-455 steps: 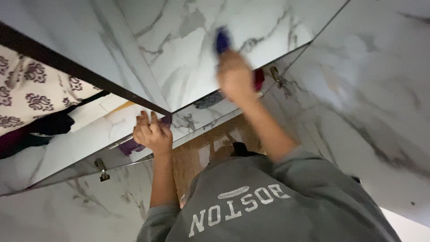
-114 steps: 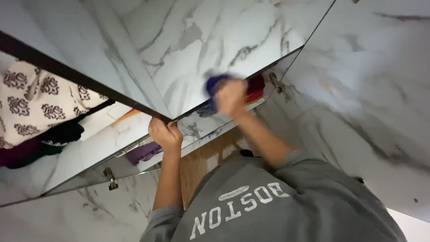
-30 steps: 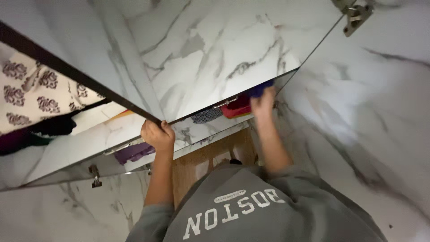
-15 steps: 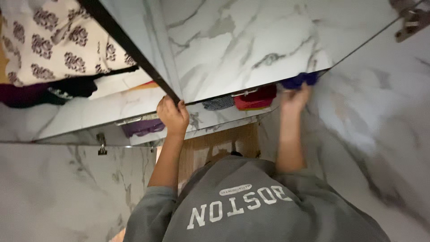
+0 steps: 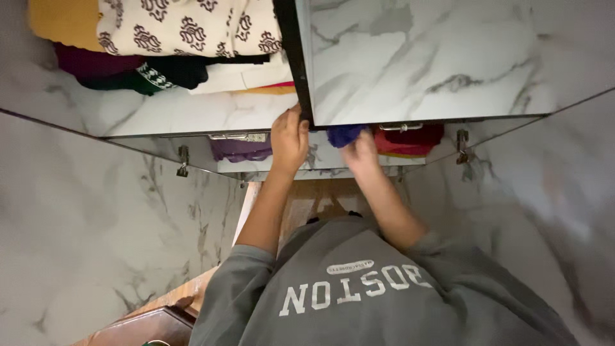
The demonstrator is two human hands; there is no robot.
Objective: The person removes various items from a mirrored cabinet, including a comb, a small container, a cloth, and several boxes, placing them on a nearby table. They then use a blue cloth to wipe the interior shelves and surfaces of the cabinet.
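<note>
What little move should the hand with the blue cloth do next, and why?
Probably slide the blue cloth sideways along the bottom edge of the marble-look door. The right hand presses the cloth right at that edge, and the left hand grips the door's dark side edge, which should steady it for a wipe.

Blue cloth [image 5: 344, 134], grey-veined white marble door [image 5: 423, 57], cream purple-patterned fabric [image 5: 192, 25].

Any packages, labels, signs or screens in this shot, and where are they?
No packages, signs or screens.
Sweatshirt print: white block letters across the grey front, bottom centre, seen upside down.
Sweatshirt patch: small white oval just above the letters.
</note>
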